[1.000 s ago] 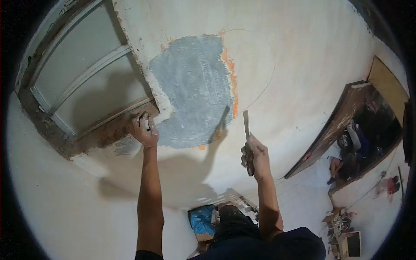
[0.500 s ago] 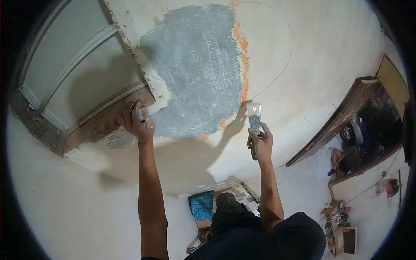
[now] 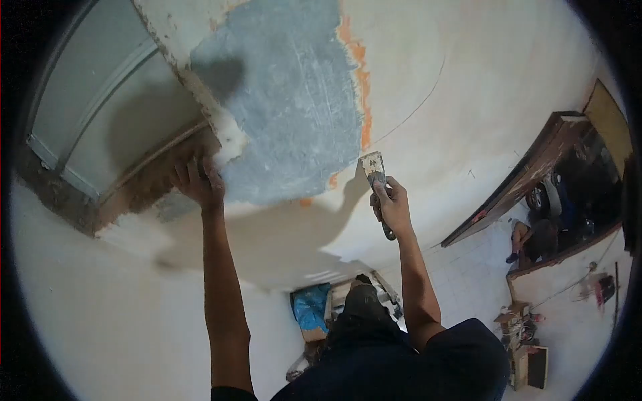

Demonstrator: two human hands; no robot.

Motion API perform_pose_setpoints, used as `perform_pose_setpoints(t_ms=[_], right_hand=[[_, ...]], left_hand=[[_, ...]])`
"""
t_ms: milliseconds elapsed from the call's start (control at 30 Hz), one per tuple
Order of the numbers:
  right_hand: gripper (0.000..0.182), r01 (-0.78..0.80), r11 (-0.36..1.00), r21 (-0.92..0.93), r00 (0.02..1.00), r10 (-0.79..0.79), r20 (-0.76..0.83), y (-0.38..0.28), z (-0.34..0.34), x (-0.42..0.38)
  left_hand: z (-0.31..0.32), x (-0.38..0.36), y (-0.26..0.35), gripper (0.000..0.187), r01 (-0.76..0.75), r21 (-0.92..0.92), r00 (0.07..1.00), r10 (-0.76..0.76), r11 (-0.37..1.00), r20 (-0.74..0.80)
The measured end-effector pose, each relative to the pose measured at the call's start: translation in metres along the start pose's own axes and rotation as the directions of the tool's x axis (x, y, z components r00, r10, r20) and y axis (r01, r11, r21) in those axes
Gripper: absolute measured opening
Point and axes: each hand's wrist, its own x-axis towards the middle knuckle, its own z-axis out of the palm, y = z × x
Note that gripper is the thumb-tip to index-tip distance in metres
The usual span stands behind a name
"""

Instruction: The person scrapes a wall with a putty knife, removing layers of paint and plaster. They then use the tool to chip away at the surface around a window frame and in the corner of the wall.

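On the wall beside the window opening, a grey plaster patch (image 3: 281, 107) covers the upper centre of the view, bordered on its right by a strip of exposed orange undercoat (image 3: 362, 87). The right hand (image 3: 391, 204) is closed around the handle of a putty knife (image 3: 376, 180), whose blade points upward with grey filler smeared on its face; the blade tip lies just beside the lower right edge of the grey patch, and whether it touches the wall cannot be told. The left hand (image 3: 194, 180) is raised to the broken, crumbling edge of the window reveal (image 3: 150, 177), fingers curled against the rough brown masonry at the patch's lower left corner; whether it grips anything cannot be told. The window frame (image 3: 100, 93) fills the upper left. Both arms reach upward from the dark-clothed body at the bottom edge. Below, a blue bag (image 3: 311, 311) lies on the floor, and a dark wooden door frame (image 3: 528, 180) stands at the right.
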Motion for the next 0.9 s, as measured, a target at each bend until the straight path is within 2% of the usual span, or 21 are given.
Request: perform_pose_setpoints(t_ms=[67,133,200,267,333,367,433,467,500,533,567,633,700,733,800,833,900], right_hand=[[0.019,0.043,0.998,-0.041,0.999,-0.043,0.007,0.017,0.006,-0.005],[0.015,-0.038,0.999,0.035,0.999,0.036,0.038,0.032,0.014,-0.017],[0.015,-0.209,0.973,0.097,0.976,0.202,0.079,0.049,0.021,-0.028],[0.015,-0.239,0.971,0.029,0.959,0.231,0.165,0.068,0.026,-0.036],[0.019,-0.120,0.983,-0.142,0.962,0.150,0.228,0.078,0.037,-0.042],[0.019,-0.137,0.979,-0.151,0.954,0.171,0.245,0.089,0.039,-0.042],[0.034,0.177,0.884,-0.432,0.952,-0.043,0.303,0.110,0.048,-0.039],[0.034,0.175,0.886,-0.429,0.945,-0.029,0.325,0.114,0.052,-0.036],[0.039,0.286,0.861,-0.421,0.909,-0.105,0.403,0.109,0.059,-0.035],[0.045,0.394,0.826,-0.402,0.860,-0.178,0.478,0.103,0.067,-0.034],[0.045,0.396,0.830,-0.393,0.850,-0.171,0.498,0.095,0.075,-0.034],[0.045,0.256,0.894,-0.368,0.837,-0.015,0.546,0.080,0.092,-0.035],[0.044,0.283,0.898,-0.337,0.825,-0.049,0.563,0.077,0.111,-0.038],[0.042,0.304,0.903,-0.304,0.825,-0.090,0.558,0.073,0.123,-0.040],[0.041,0.316,0.918,-0.241,0.823,-0.140,0.550,0.060,0.146,-0.046],[0.040,0.313,0.930,-0.191,0.835,-0.174,0.522,0.054,0.155,-0.049],[0.038,0.309,0.932,-0.192,0.840,-0.172,0.515,0.046,0.171,-0.056]], left_hand=[[-0.004,-0.002,0.002,0.042,0.046,0.023,0.998,-0.047,0.999,0.041],[-0.003,0.000,0.001,0.042,0.089,0.045,0.993,-0.092,0.995,0.068],[-0.002,0.003,-0.001,0.040,-0.032,0.021,0.999,0.032,0.999,-0.008],[0.001,0.002,-0.002,0.039,0.010,0.044,1.000,-0.010,0.999,-0.016],[0.002,0.000,-0.003,0.038,0.049,0.075,0.999,-0.047,0.996,-0.022],[0.002,0.000,-0.005,0.037,0.021,0.051,1.000,-0.020,0.998,-0.017],[0.001,0.005,-0.004,0.036,-0.004,0.048,1.000,0.004,0.999,0.001],[0.002,0.009,-0.001,0.033,-0.008,-0.008,0.999,0.008,1.000,-0.041],[0.000,0.013,0.002,0.032,-0.017,-0.064,0.996,0.011,0.998,-0.085],[-0.002,0.015,0.005,0.032,-0.015,-0.041,0.997,0.012,0.999,-0.072],[-0.004,0.018,0.008,0.030,-0.007,-0.071,0.997,0.002,0.997,-0.071],[-0.015,0.020,0.011,0.028,0.009,-0.077,0.998,-0.014,0.997,-0.067],[-0.029,0.023,0.007,0.023,0.196,-0.220,0.972,-0.160,0.956,0.172],[-0.038,0.025,0.003,0.023,0.193,-0.198,0.973,-0.162,0.961,0.165],[-0.057,0.034,-0.003,0.019,0.286,-0.378,0.937,-0.174,0.881,0.304],[-0.066,0.043,-0.008,0.019,0.277,-0.368,0.940,-0.171,0.888,0.296],[-0.086,0.060,-0.020,0.017,0.211,-0.321,0.877,-0.034,0.923,0.479]])
